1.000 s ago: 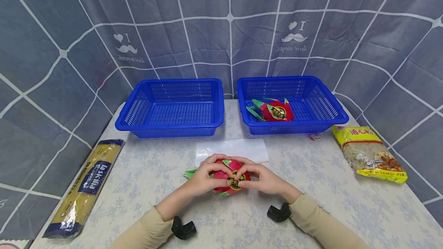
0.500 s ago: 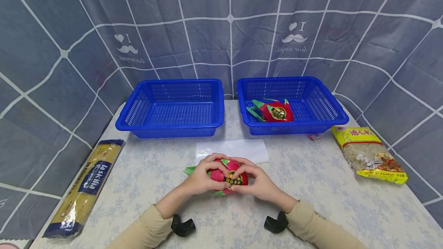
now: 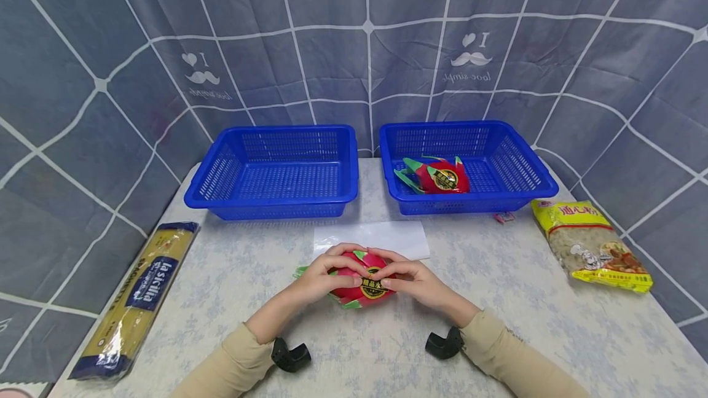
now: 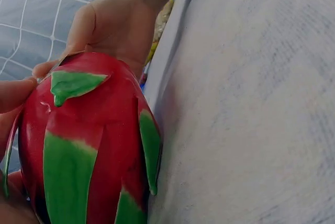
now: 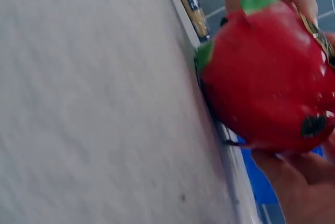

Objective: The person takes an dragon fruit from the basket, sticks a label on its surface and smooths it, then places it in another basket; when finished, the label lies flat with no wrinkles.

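Near the middle of the table, both hands grip one red dragon fruit (image 3: 354,297) with green scales and a round black-and-gold label. My left hand (image 3: 322,277) curls round its left side, where green leaf tips poke out behind the wrist. On the right side, my right hand (image 3: 423,282) holds it with bent fingers and thumb near the label. Close up in the left wrist view, the fruit (image 4: 112,122) shows its glossy skin and green scales. The right wrist view shows the fruit's rounder end (image 5: 267,82) with a dark spot, low against the tabletop.
Behind the hands lies a white sheet (image 3: 381,235). Two blue baskets stand at the back: the left basket (image 3: 271,202) holds nothing, the right basket (image 3: 470,206) another dragon fruit (image 3: 456,180). A spaghetti pack (image 3: 135,300) lies far left, a yellow pasta bag (image 3: 592,247) far right.
The dragon fruit has turned slightly between the hands, its label shifting a little left. The right thumb and fingers have changed their hold on it; the baskets and packs stay put.
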